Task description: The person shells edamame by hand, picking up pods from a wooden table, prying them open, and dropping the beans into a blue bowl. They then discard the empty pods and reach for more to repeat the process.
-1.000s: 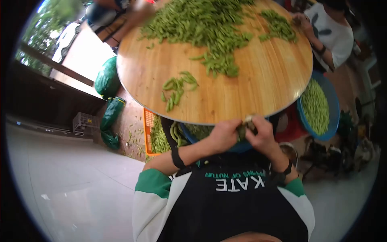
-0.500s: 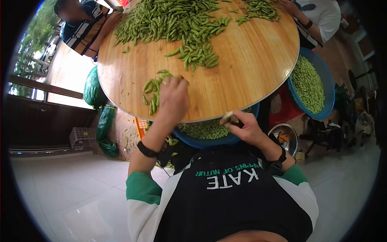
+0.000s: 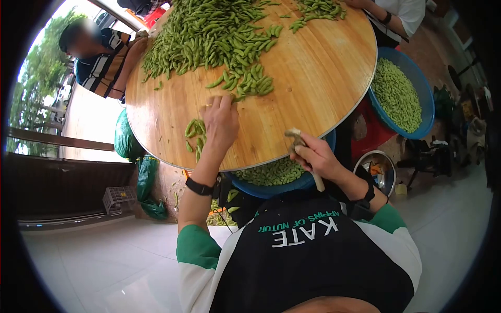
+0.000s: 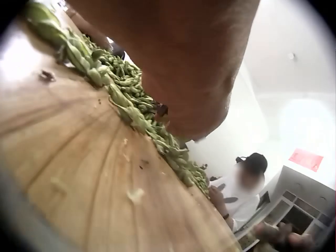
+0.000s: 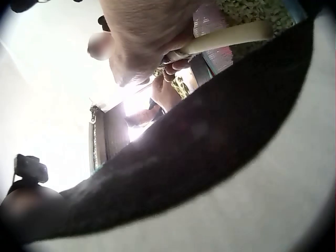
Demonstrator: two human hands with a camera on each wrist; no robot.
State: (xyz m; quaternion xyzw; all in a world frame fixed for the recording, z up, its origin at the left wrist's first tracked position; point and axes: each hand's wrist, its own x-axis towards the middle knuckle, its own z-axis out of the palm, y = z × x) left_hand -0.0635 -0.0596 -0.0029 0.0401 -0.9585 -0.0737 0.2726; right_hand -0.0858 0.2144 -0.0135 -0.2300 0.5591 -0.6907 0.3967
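As pods (image 3: 195,128) flank L grip (image 3: 222,123), on tbl (image 3: 318,68)

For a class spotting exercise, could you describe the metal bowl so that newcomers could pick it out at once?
Find the big round wooden table, then the blue basin of green beans at its right in the head view. Below that basin in the picture is the metal bowl: smaller, with a shiny silver wall instead of blue.

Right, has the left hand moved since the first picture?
Yes, the left hand has gone inward from the near edge of the table, beside the small pod pile.
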